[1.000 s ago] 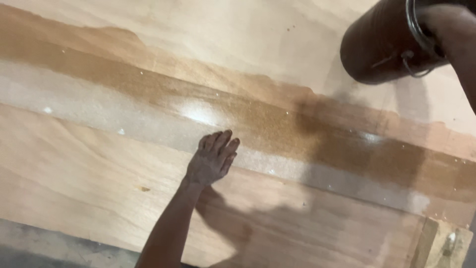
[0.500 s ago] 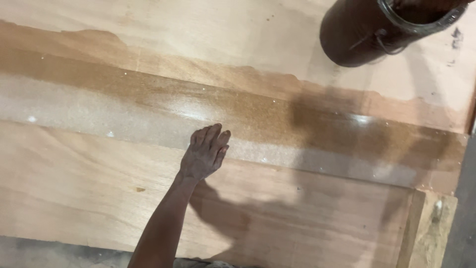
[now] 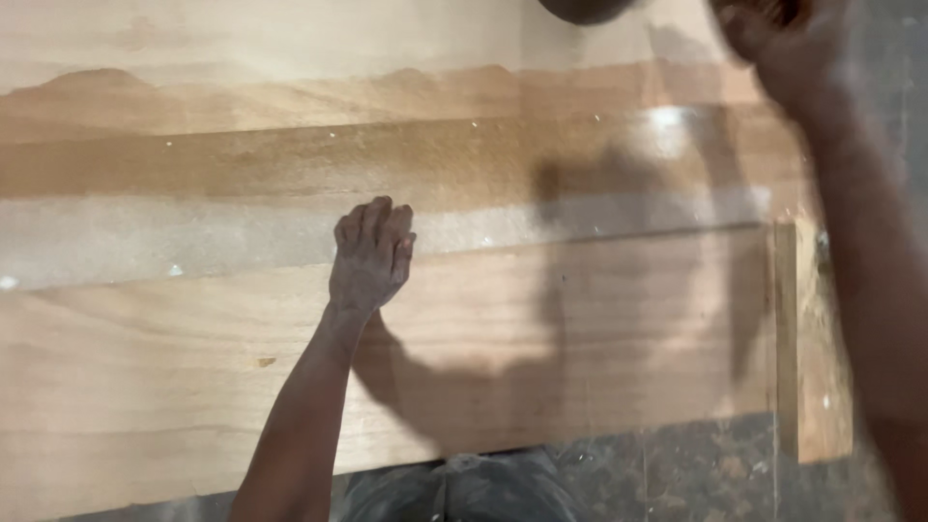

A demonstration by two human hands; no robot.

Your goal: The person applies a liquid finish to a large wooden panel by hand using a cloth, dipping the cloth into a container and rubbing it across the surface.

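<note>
Wooden board [image 3: 580,329] under left hand [image 3: 369,256], fingers curled touching it, right hand [image 3: 788,43] blurred, grip unclear

The left hand [image 3: 370,256] reaches forward with the arm stretched out long. Its fingers are curled in and close together, palm down. The right hand [image 3: 773,43] is raised up high at the top, blurry, with its arm running down the side.

No package, label, sign or screen shows anywhere in this view.
</note>
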